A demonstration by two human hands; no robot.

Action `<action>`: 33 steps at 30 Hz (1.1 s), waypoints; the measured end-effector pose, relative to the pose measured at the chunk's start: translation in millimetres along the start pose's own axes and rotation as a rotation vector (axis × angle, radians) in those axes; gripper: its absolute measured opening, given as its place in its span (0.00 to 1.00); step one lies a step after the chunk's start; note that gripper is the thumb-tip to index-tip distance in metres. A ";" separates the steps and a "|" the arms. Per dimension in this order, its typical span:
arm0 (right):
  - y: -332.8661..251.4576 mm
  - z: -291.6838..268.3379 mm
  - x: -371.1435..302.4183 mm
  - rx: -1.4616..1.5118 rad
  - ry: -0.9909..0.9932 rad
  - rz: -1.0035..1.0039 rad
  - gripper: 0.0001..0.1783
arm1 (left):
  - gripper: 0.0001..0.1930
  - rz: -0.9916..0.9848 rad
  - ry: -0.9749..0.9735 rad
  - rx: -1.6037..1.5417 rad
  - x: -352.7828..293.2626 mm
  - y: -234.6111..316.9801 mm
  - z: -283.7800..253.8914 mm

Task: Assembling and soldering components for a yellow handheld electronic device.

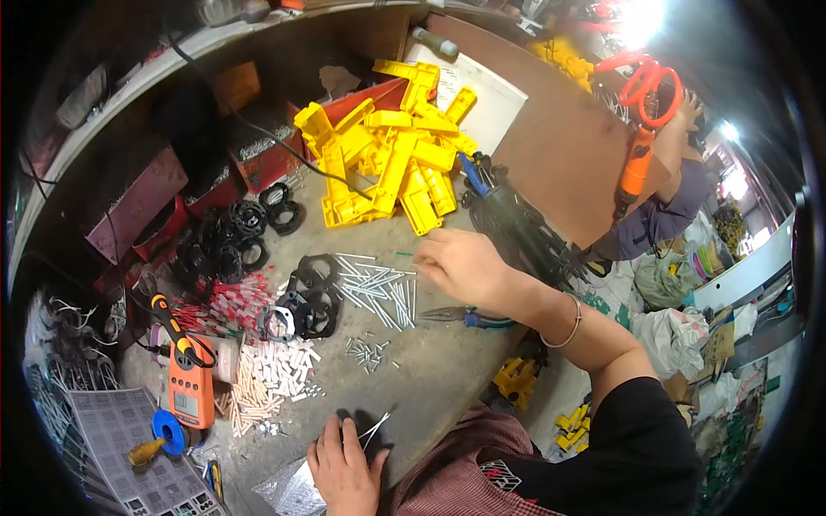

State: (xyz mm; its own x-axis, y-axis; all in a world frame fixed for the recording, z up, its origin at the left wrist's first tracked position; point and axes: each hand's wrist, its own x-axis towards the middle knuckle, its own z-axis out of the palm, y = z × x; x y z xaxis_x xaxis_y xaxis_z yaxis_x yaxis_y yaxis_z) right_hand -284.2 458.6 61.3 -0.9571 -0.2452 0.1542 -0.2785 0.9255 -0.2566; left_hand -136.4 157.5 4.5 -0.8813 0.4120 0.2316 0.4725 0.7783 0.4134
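My left hand lies at the bench's near edge, fingers stretched out over a clear plastic bag. Thin white strips stick up beside its fingertips. Farther right, my right hand is closed, fingers curled downward; anything in them is hidden. It hovers between a heap of yellow plastic housings and a pile of long metal pins. Pliers with a dark blue-green grip lie under my right forearm. Short metal pins are scattered between my two hands.
Black plastic rings, white sleeves and peach sleeves lie on the left. An orange meter stands beside a printed sheet. Black cables are bundled at right. Another person's hand is near an orange power screwdriver.
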 end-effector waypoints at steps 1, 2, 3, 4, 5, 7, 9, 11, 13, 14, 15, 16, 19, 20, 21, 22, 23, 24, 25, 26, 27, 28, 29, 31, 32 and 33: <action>6.3 2.4 4.1 -0.009 0.004 0.009 0.09 | 0.38 0.018 -0.008 0.017 1.8 0.5 -0.4; 7.7 8.6 8.2 -0.004 0.013 0.001 0.09 | 0.40 0.033 -0.017 0.036 2.7 1.1 -1.4; 4.7 18.0 14.6 0.065 0.022 -0.062 0.10 | 0.43 0.044 -0.026 0.059 2.5 2.1 -2.6; 0.1 30.7 24.8 0.139 0.030 -0.130 0.11 | 0.43 0.035 -0.021 0.079 1.7 0.5 -2.1; -5.6 42.8 36.3 0.161 0.059 -0.156 0.13 | 0.46 0.030 -0.053 0.064 -0.4 -1.0 -1.8; -21.6 63.4 65.2 0.169 0.092 -0.188 0.13 | 0.48 0.007 -0.088 0.066 -6.6 0.7 -4.3; -31.2 72.2 98.3 0.087 0.113 -0.119 0.12 | 0.49 -0.039 -0.067 0.004 -1.9 5.6 -8.4; -34.9 77.1 129.9 -0.027 0.246 -0.055 0.11 | 0.48 -0.027 0.044 -0.018 1.3 7.8 -13.2; -31.9 80.2 154.9 -0.268 0.169 -0.036 0.09 | 0.49 -0.038 0.136 -0.025 -9.3 5.4 -16.7; -34.9 78.2 160.0 -0.359 0.098 -0.091 0.07 | 0.49 -0.052 0.196 -0.038 -12.8 4.3 -17.1; -35.9 87.5 163.1 -0.428 0.066 -0.140 0.06 | 0.49 -0.063 0.255 -0.052 -13.0 4.6 -19.0; -40.2 85.5 166.0 -0.408 0.034 -0.111 0.06 | 0.43 -0.094 0.299 -0.065 -7.6 8.2 -22.5; -38.4 67.3 161.6 -0.327 0.050 -0.010 0.07 | 0.37 -0.093 0.306 -0.064 -9.0 5.6 -27.1; -34.7 58.4 156.6 -0.265 0.100 0.060 0.07 | 0.30 -0.081 0.378 -0.068 -8.0 7.5 -27.4; -25.8 49.3 155.2 -0.105 0.146 0.080 0.09 | 0.30 -0.084 0.376 -0.078 -8.8 7.4 -28.9; -19.4 37.2 145.7 0.036 0.193 0.027 0.09 | 0.27 -0.109 0.388 -0.102 -10.9 6.9 -31.7; -17.2 21.6 136.6 0.173 0.243 -0.023 0.10 | 0.24 -0.130 0.401 -0.131 -11.8 6.6 -33.2; -19.9 9.2 124.4 0.160 0.241 -0.011 0.10 | 0.19 -0.191 0.426 -0.247 -12.0 8.1 -32.7; -32.0 0.2 108.4 0.625 0.145 0.015 0.08 | 0.19 -0.189 0.425 -0.256 -12.5 8.4 -33.7; -43.5 -5.4 90.2 1.086 0.044 0.041 0.07 | 0.17 -0.286 0.429 -0.471 -12.5 8.9 -34.9; -54.1 -6.1 68.6 1.396 -0.058 0.020 0.11 | 0.16 -0.380 0.428 -0.687 -11.7 9.5 -34.3; -67.4 0.2 43.0 1.665 -0.091 -0.057 0.15 | 0.29 -0.418 0.383 -0.889 -10.3 6.2 -29.9; -82.7 -0.7 16.4 1.803 -0.279 -0.013 0.14 | 0.29 -0.396 0.370 -0.909 -1.3 12.3 -26.0; -112.3 6.1 -28.4 1.909 -0.443 -0.049 0.13 | 0.45 -0.315 0.515 -1.446 18.7 32.1 -19.7; -123.5 17.6 -43.7 1.979 -0.529 -0.051 0.13 | 0.58 -0.250 0.457 -1.367 16.5 33.8 -18.0; -126.6 15.0 -53.0 1.971 -0.526 -0.044 0.12 | 0.54 -0.307 0.559 -1.425 14.4 37.3 -16.3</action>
State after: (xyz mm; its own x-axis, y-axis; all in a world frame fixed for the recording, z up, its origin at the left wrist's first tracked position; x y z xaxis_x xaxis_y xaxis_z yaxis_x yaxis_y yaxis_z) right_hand -199.3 350.1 71.3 -0.7740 -0.6315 0.0466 0.3576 -0.4966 -0.7909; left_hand -131.4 184.8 37.6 -0.9798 -0.1462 0.1365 0.1857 -0.4115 0.8923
